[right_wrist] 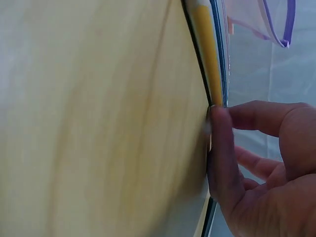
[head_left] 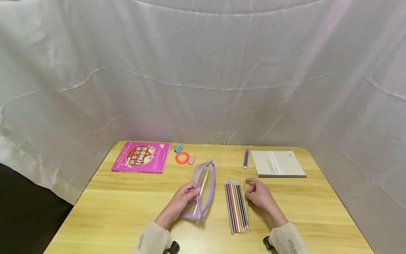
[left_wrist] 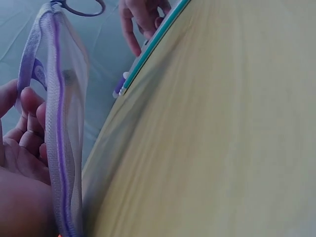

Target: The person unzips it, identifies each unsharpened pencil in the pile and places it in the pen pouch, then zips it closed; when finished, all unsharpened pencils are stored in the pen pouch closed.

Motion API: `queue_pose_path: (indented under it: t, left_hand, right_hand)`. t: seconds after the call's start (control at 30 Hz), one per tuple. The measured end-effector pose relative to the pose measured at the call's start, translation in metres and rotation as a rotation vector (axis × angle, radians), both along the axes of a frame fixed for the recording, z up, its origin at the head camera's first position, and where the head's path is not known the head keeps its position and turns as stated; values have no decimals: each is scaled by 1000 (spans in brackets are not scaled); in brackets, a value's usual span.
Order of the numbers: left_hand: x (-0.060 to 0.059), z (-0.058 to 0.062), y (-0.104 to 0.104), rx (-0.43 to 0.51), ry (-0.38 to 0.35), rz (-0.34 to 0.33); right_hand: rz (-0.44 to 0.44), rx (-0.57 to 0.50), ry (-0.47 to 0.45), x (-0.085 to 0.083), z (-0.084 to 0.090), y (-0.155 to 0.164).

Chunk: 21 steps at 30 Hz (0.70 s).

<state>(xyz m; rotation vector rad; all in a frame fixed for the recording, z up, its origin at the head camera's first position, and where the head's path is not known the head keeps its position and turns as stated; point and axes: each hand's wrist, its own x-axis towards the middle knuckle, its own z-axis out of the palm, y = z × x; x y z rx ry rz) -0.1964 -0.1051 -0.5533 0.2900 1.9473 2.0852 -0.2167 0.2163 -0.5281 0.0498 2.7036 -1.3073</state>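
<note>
My left hand (head_left: 182, 198) grips the side of a see-through mesh pencil pouch (head_left: 209, 190) with purple trim, its mouth gaping upward. Inside the pouch lies a light wooden-coloured pencil (head_left: 205, 180). To the right, several pencils (head_left: 234, 208) in green, red, gold and black lie side by side in a row, with their ferrule ends away from me. My right hand (head_left: 260, 194) pinches a yellow pencil (right_wrist: 209, 54) at the row's right edge between thumb and finger, low over the table. The left wrist view shows the pouch's zip (left_wrist: 60, 128) beside the left fingers.
A pink book (head_left: 141, 158) lies at the back left. Beside it are blue clips (head_left: 178, 148), an orange tape roll (head_left: 182, 158) and a pink eraser (head_left: 191, 160). A purple marker (head_left: 246, 158) and a grey-white notebook (head_left: 279, 163) lie at the back right. Pale curtains (head_left: 215, 77) surround the table.
</note>
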Motion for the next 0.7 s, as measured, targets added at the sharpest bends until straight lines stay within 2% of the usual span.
queue_pose_path:
  t: [0.13,0.33,0.7]
  left_hand:
    - [-1,-5,-1,19,-18,-9]
    - [0,-9,-3,39,-10,-25]
    - [0,-16,1,15,14,-41]
  right_hand:
    - [20,49,13,-1,1,1]
    - [29,65,2,-3,2,-1]
    - [-24,38,-36,-7,2,0]
